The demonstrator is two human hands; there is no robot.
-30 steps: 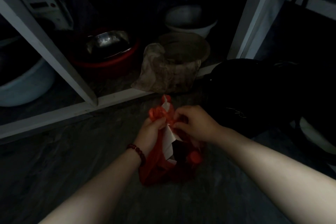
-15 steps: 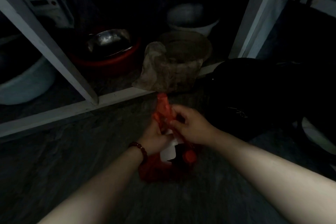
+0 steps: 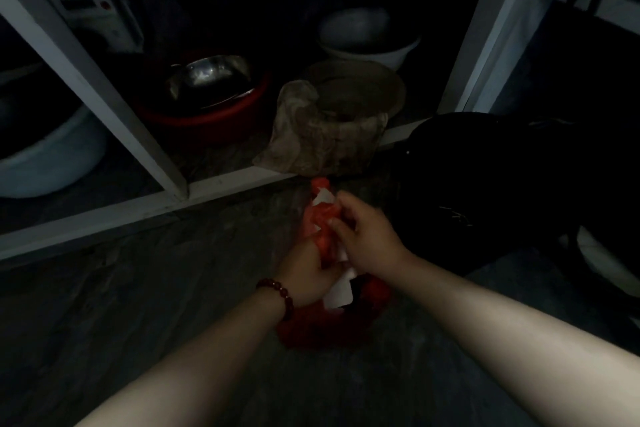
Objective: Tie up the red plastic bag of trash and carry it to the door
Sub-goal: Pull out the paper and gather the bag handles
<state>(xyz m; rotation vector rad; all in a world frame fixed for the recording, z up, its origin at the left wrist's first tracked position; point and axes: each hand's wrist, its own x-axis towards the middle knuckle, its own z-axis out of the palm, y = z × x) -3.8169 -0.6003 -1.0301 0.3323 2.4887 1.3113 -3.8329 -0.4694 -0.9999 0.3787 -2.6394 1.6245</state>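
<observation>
The dim grey floor filled the lower half of the frame, and a white shelf frame crossed the upper left. A black bag slumped at the right edge. Under the shelf stood a pale basin at far left, a red basin with a steel bowl in it, a cloth-draped pot at upper centre, and a white bowl behind that.

The red bag sat on the floor at lower centre, between our forearms, with a white piece of paper showing at its mouth. Its gathered neck ran as a long strip from the body up the frame toward the cloth-draped pot, so its long axis pointed away from us.

Our right grip sat higher on that strip, fingers curled and pinching the red plastic near its free end. Our left grip, with a bead bracelet at the wrist, was lower, just above the mouth. It was closed round the base of the neck as far as we could tell, since its fingers were mostly hidden. The two grips touched or nearly touched.

We judged the knot not yet made. The free end lay above the right grip, the nearer of the two, so that one looked best placed to wrap it while the left held the base.
</observation>
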